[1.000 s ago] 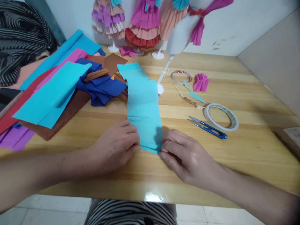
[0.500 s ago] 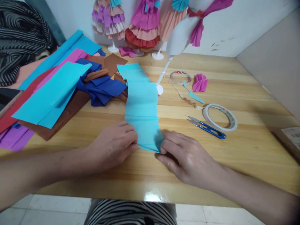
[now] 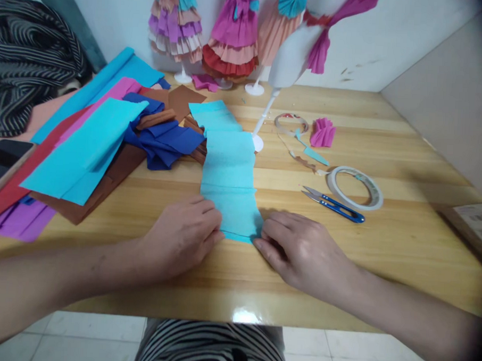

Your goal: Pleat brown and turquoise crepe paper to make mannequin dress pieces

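A long strip of turquoise crepe paper (image 3: 227, 169) lies on the wooden table (image 3: 381, 250), running away from me with several cross folds in it. My left hand (image 3: 182, 236) pinches the near left corner of the strip, fingers curled. My right hand (image 3: 297, 249) pinches the near right corner, fingers pressed together over the folded edge. The near end of the strip is pleated between both hands.
Sheets of coloured paper (image 3: 86, 142) are piled at the left. Blue thread snips (image 3: 333, 204) and a tape ring (image 3: 356, 186) lie to the right, a pink pleated piece (image 3: 322, 132) behind them. Dress-form stands with paper dresses (image 3: 231, 36) line the back wall. A phone (image 3: 2, 162) sits far left.
The strip's near end has been drawn in and folded over, so the strip lies shorter. Both hands stay at its near corners, barely shifted.
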The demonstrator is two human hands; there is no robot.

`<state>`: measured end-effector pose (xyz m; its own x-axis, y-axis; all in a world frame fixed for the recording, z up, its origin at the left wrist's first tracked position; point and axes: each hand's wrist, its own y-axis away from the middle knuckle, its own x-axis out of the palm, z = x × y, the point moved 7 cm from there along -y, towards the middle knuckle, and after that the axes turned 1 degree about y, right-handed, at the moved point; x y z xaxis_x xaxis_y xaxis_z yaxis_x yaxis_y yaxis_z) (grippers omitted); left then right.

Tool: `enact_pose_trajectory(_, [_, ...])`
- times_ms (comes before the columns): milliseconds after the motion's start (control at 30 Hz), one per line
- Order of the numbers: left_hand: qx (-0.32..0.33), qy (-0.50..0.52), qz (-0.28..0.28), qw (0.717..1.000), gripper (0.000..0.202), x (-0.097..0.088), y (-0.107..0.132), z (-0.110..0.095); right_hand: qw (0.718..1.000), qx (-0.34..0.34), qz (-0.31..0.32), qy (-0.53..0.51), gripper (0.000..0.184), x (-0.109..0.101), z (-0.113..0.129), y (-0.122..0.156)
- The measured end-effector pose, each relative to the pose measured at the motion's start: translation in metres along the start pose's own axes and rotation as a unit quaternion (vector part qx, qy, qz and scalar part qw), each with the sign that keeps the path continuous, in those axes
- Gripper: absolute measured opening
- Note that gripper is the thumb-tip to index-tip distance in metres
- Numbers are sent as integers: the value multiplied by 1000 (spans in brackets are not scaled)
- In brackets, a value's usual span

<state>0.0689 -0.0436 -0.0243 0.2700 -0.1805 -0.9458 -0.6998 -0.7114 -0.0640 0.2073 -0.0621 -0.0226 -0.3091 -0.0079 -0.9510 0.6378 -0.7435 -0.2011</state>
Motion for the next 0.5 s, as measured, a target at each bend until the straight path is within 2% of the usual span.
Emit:
enact_pose_trajectory(100, [-7, 6, -11, 1000, 19, -1, 0, 2, 1000, 3, -18, 12, 24, -3, -1, 1])
enact_pose_trajectory(233, [-29, 47, 1, 998, 17, -1, 0, 7, 998, -9, -54, 2, 22, -9, 0, 1])
enact_pose_trajectory(367, [-53, 116, 40, 991, 7, 0, 1, 11, 996, -49, -71, -28, 19, -10, 2, 2])
enact_pose_trajectory(500, [-63, 156, 84, 982, 8, -4, 0, 11, 994, -57, -68, -61, 17, -8, -1, 2])
